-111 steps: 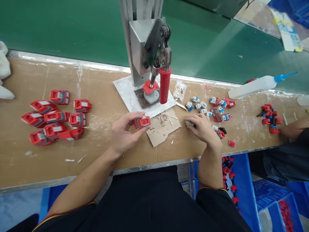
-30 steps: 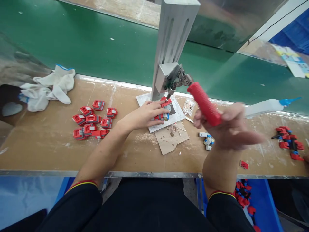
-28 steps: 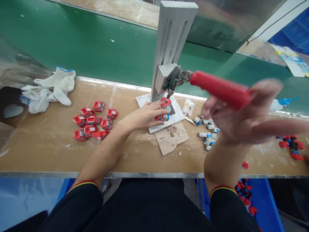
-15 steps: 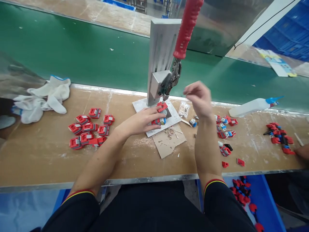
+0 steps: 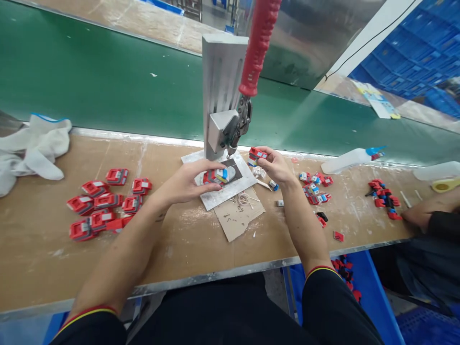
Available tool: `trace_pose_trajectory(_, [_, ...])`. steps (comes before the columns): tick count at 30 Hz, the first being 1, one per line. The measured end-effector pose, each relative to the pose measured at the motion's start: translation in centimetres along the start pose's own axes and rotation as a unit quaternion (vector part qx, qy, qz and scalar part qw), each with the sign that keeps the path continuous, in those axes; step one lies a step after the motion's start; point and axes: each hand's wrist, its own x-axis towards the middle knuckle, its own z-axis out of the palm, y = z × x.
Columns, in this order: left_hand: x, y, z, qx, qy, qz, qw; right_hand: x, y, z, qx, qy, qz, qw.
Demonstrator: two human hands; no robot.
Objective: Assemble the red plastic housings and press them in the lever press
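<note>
In my left hand [image 5: 187,181] is a red toy part [image 5: 212,177] with grey, blue and yellow bits, held between thumb and fingers over the left side of the metal base plate [image 5: 212,200]. My right hand [image 5: 276,165] pinches a second toy piece [image 5: 258,153], red with white and blue on it, just right of the plate. Between the two hands stands a toggle press [image 5: 219,96] with a long red handle [image 5: 259,52] pointing up. Its tip hangs above a dark pad [image 5: 235,175], and nothing lies beneath it.
Several red toy bodies [image 5: 108,200] lie at left, near white gloves [image 5: 43,148]. Right of my arm are small toy parts [image 5: 316,194] and a white bottle [image 5: 345,162]. Torn cardboard [image 5: 233,223] lies in front. A co-worker's arm [image 5: 427,208] reaches in at far right.
My right hand has come down from beside the handle and now holds a red toy piece. My left hand has drawn its toy part left, off the pad. The view has shifted right.
</note>
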Motion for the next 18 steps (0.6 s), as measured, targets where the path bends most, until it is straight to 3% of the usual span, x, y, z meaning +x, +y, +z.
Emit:
trace_pose_trajectory(6, [0.2,-0.1,0.1,-0.007,0.028,-0.046,0.999,-1.1,0.2,-0.2,0.067,0.039,0.008,0.997])
trace_pose_trajectory(13, [0.1,-0.6,0.2,-0.013,0.037,-0.051,0.998,-1.7,0.2,0.0,0.090,0.027,-0.012,0.995])
trace_pose_trajectory(18, [0.0,-0.9,0.2,-0.019,0.036,-0.050,0.998,-2.1,1.1,-0.1,0.052,0.000,-0.051,0.997])
